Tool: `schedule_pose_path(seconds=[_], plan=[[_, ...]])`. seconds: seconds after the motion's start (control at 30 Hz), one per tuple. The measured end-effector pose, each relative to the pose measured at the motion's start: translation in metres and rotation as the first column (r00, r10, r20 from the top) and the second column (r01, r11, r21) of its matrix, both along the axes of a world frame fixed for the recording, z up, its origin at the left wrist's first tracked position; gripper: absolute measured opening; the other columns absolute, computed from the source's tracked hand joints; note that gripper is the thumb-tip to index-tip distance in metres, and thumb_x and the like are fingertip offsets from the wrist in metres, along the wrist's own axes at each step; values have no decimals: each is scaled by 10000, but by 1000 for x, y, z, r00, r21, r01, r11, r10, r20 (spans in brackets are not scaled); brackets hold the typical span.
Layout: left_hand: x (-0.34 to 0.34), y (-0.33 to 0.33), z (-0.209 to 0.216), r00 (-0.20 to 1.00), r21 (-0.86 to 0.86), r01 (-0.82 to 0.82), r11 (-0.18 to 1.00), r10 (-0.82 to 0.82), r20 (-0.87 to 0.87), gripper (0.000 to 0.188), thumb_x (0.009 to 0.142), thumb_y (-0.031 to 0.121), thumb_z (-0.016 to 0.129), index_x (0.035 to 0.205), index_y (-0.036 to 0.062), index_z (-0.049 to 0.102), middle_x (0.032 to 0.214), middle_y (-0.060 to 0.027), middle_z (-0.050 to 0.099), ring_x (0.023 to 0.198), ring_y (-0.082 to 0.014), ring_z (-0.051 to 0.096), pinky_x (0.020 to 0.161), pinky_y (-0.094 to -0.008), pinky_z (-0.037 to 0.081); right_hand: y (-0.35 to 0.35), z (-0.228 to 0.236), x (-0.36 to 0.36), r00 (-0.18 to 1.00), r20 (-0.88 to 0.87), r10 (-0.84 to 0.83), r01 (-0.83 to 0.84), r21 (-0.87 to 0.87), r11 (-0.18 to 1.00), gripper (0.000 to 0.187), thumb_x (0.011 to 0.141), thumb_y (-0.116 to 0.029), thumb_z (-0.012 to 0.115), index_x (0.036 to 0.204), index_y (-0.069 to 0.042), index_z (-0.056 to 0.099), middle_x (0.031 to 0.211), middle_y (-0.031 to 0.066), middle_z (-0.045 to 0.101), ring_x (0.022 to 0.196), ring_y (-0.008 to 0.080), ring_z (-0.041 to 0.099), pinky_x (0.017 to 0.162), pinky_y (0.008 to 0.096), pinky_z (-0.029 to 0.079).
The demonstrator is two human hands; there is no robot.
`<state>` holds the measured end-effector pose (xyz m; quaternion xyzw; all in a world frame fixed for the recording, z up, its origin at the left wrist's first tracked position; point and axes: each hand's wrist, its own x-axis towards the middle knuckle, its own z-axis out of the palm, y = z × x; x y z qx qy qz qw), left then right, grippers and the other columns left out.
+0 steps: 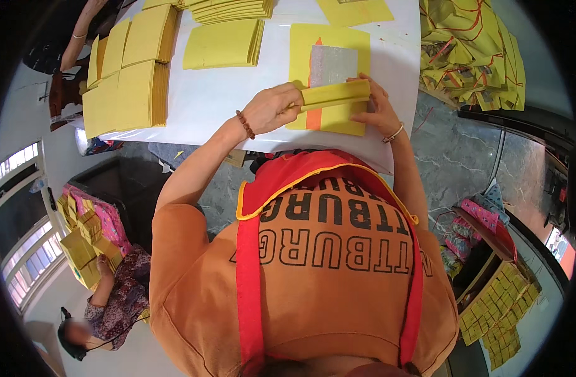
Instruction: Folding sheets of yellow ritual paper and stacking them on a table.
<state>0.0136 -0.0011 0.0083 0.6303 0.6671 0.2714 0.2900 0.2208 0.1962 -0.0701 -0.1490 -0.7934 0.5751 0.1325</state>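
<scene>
Folded yellow paper strip [332, 94]: near right, surface [231, 88]; left hand [276, 108] pinching left end, right hand [382, 108] spread around right; strip seemingly creased, yellow sheet [300, 47] beneath unfolded

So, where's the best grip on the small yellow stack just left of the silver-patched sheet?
Probably the right edge of the small yellow stack, coming from the right: it lies flat, its layered edges fan out there, and white tabletop shows alongside.
</scene>
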Motion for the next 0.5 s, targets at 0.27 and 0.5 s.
schedule_pose_path(seconds=[0.27,0.5], plan=[[5,-1,1,977,412,28,911,63,-205,359,760,194,641,1057,45,505,1037,-141,544,872,-306,552,678,-347,471,-6,-6,-3,990,-119,-76,108,287,952,397,728,-86,659,1117,-85,581,1115,62,618,1193,286,462,1030,383,282],[9,-2,-32,939,177,-345,922,341,53,817,631,99,733,1325,83,302,1324,-176,355,1066,-369,485,771,-393,488,-9,-12,-6,980,-141,-143,151,49,987,378,785,-63,623,1153,-42,536,1167,103,543,1085,207,535,978,333,381]])
